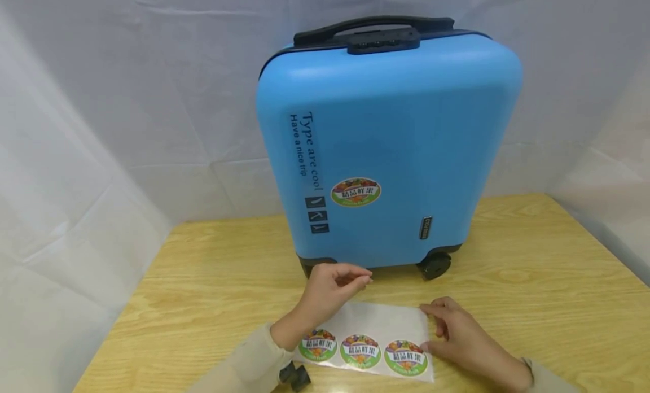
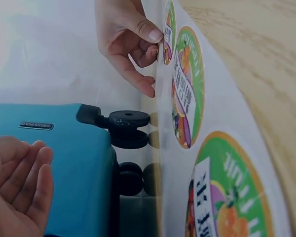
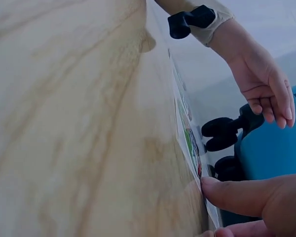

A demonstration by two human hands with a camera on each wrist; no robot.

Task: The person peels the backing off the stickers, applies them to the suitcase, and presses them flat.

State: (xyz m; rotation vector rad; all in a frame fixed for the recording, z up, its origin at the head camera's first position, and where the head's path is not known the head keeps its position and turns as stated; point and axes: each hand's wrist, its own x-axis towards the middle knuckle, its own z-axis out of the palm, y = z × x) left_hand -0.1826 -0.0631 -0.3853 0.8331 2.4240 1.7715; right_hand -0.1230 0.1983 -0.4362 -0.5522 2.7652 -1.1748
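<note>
A sheet of round fruit stickers (image 1: 378, 319) lies flat on the table, with three stickers along its near edge. My right hand (image 1: 459, 336) is at the sheet's right side. Its thumb touches the edge by the rightmost sticker (image 1: 405, 358), and its index finger touches the far corner, well apart from the thumb. Above the sheet's far left part hovers my left hand (image 1: 330, 291), fingers loosely bent, nothing visible in it. Behind both hands stands a blue suitcase (image 1: 426, 139), upright on its wheels. One matching oval sticker (image 1: 356, 192) is on its front, at lower left.
The suitcase's black wheel (image 1: 434, 265) stands just beyond the sheet. Small black pieces (image 1: 295, 376) show beside my left sleeve. The wooden table (image 1: 548, 280) extends to both sides, with white cloth (image 1: 127, 99) hanging behind it.
</note>
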